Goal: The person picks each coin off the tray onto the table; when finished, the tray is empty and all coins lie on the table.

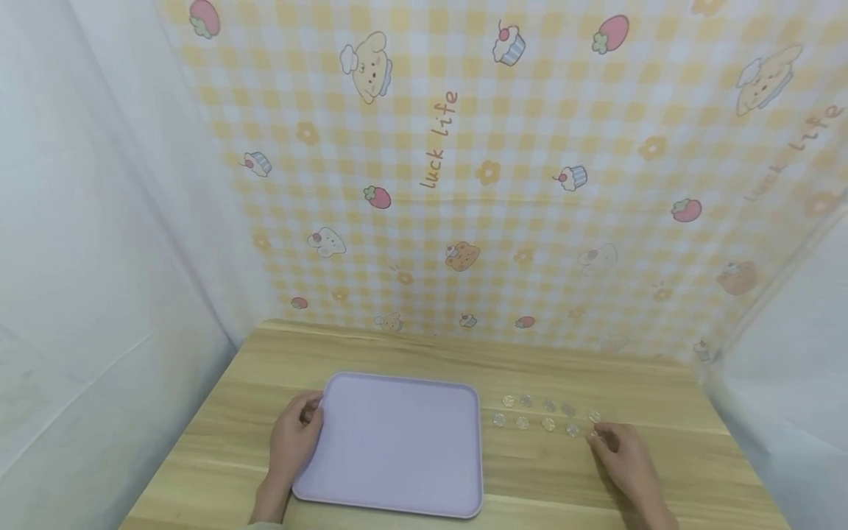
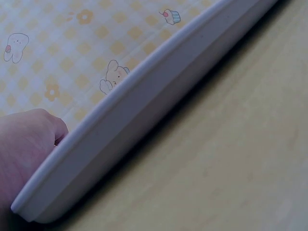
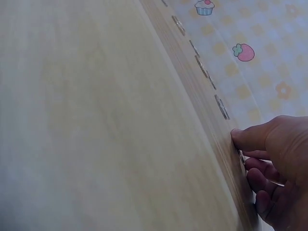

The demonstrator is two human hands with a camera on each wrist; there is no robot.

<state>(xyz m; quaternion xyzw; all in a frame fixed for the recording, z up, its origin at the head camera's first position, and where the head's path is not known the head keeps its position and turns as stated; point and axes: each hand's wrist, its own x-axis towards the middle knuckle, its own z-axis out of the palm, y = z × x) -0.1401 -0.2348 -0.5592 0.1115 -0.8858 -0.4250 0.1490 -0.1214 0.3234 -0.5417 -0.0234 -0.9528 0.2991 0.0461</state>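
Observation:
A shallow light-purple tray [image 1: 397, 442] lies flat on the table. At its left edge my left hand [image 1: 291, 438] grips the rim with bent fingers; in the left wrist view the tray's side wall [image 2: 144, 106] hides most of that hand. To the right of the tray, several small clear round discs [image 1: 548, 425] lie in two rows. My right hand [image 1: 626, 460] is at the right end of the front row, where thumb and fingers pinch a disc [image 3: 242, 156] low at the tabletop. Just behind those fingertips lies another disc [image 1: 594, 417].
The wood-grain table [image 1: 543, 486] runs back to a yellow checked cloth [image 1: 424, 221] with cartoon prints. White sheets hang at the left [image 1: 99, 258] and at the right.

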